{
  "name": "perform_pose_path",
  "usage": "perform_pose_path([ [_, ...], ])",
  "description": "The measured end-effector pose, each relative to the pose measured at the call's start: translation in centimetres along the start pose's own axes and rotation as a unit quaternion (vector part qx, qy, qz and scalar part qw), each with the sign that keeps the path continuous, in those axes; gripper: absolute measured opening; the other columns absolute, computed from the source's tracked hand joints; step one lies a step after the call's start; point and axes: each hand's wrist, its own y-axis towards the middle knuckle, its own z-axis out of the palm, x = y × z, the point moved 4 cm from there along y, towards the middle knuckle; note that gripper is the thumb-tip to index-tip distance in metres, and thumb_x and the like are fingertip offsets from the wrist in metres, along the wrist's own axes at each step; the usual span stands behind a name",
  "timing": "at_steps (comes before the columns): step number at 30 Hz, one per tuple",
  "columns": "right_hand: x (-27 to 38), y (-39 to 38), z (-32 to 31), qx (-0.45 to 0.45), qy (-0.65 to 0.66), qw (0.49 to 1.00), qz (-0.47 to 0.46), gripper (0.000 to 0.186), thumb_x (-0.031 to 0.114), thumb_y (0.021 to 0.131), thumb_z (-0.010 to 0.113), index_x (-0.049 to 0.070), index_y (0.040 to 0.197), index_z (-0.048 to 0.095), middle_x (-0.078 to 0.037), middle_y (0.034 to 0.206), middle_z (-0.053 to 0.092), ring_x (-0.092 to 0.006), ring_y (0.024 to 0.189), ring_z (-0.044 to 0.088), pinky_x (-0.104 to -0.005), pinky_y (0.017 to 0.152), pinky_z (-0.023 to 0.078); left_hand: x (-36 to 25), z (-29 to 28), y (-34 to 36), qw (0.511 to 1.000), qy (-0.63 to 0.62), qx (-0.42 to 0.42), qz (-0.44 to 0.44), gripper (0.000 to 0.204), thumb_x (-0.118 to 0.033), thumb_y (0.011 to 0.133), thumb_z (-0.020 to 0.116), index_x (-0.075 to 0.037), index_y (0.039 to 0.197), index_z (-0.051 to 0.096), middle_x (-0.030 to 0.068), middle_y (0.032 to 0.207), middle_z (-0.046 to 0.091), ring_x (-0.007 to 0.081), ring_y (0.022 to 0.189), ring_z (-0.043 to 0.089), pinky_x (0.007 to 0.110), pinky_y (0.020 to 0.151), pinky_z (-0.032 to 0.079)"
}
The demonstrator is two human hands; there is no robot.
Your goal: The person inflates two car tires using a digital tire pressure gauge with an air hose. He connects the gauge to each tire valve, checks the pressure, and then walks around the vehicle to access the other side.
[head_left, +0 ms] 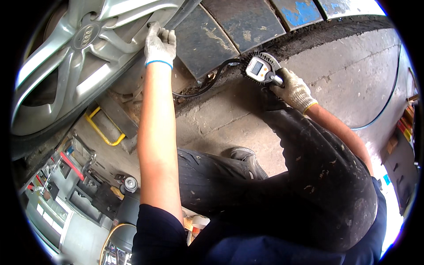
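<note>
My left hand [160,44], in a white knit glove with a blue cuff, is at the rim edge of a silver alloy wheel [106,35]. Its fingers are curled closed, and a small dark bit shows at the fingertips; what they pinch is mostly hidden. In my right hand [293,90], gloved with a yellow cuff, is the handle of a digital tire inflator gauge [259,68], its screen facing up. From the gauge a black hose [212,84] curves left and passes out of sight behind my left forearm.
Dark metal plates [243,26] lie beyond the wheel, one with blue paint. A yellow handle [106,132] stands below the tire. Metal equipment [84,194] fills the lower left. A thin hose [382,112] curves over the concrete floor [344,75] at right. My bent knees are close below.
</note>
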Motion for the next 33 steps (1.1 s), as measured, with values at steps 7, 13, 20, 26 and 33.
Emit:
perform_pose_path([
  [7, -0.1, 0.2, 0.2, -0.001, 0.004, 1.000, -0.008, 0.051, 0.035, 0.083, 0.071, 0.007, 0.123, 0.056, -0.023, 0.117, 0.062, -0.0410, 0.109, 0.060, -0.0476, 0.095, 0.048, -1.1, -0.8, 1.1, 0.997, -0.033, 0.064, -0.024, 0.028, -0.033, 0.096, 0.063, -0.011, 0.082, 0.056, -0.0004, 0.068, 0.053, 0.0123, 0.059, 0.052, 0.030, 0.063, 0.055],
  [13, -0.5, 0.1, 0.2, -0.006, 0.007, 1.000, 0.000, 0.051, 0.036, 0.083, 0.071, 0.007, 0.123, 0.057, -0.023, 0.116, 0.063, -0.0406, 0.109, 0.060, -0.0473, 0.094, 0.048, 0.2, 1.3, -1.4, 0.998, -0.035, -0.017, -0.038, 0.032, -0.036, 0.092, 0.068, -0.010, 0.078, 0.054, -0.0005, 0.067, 0.051, 0.0132, 0.058, 0.049, 0.029, 0.061, 0.054],
  [20, 0.2, 0.0, -0.1, 0.006, 0.007, 1.000, -0.004, 0.052, 0.036, 0.083, 0.071, 0.008, 0.124, 0.057, -0.023, 0.115, 0.063, -0.0408, 0.109, 0.060, -0.0476, 0.094, 0.048, -0.9, -1.1, 1.8, 0.999, -0.045, 0.014, -0.021, 0.037, -0.041, 0.100, 0.053, -0.008, 0.084, 0.056, 0.0056, 0.075, 0.059, 0.0183, 0.064, 0.055, 0.035, 0.064, 0.054],
  [26, -0.4, 0.1, 0.0, -0.005, 0.018, 1.000, -0.014, 0.052, 0.035, 0.082, 0.071, 0.008, 0.124, 0.056, -0.023, 0.116, 0.063, -0.0412, 0.109, 0.060, -0.0479, 0.094, 0.049, -0.3, 1.5, -0.1, 0.985, -0.094, 0.126, -0.068, 0.040, -0.041, 0.103, 0.048, -0.008, 0.081, 0.056, 0.0031, 0.075, 0.057, 0.0145, 0.061, 0.052, 0.033, 0.063, 0.054],
  [33, -0.5, 0.3, 0.2, 0.001, 0.013, 1.000, -0.002, 0.052, 0.035, 0.082, 0.072, 0.008, 0.124, 0.056, -0.023, 0.118, 0.063, -0.0404, 0.110, 0.060, -0.0475, 0.094, 0.048, -0.1, 1.4, -0.5, 0.995, -0.058, 0.062, -0.050, 0.045, -0.047, 0.101, 0.048, -0.006, 0.084, 0.058, 0.0071, 0.080, 0.062, 0.0195, 0.068, 0.057, 0.036, 0.066, 0.055],
])
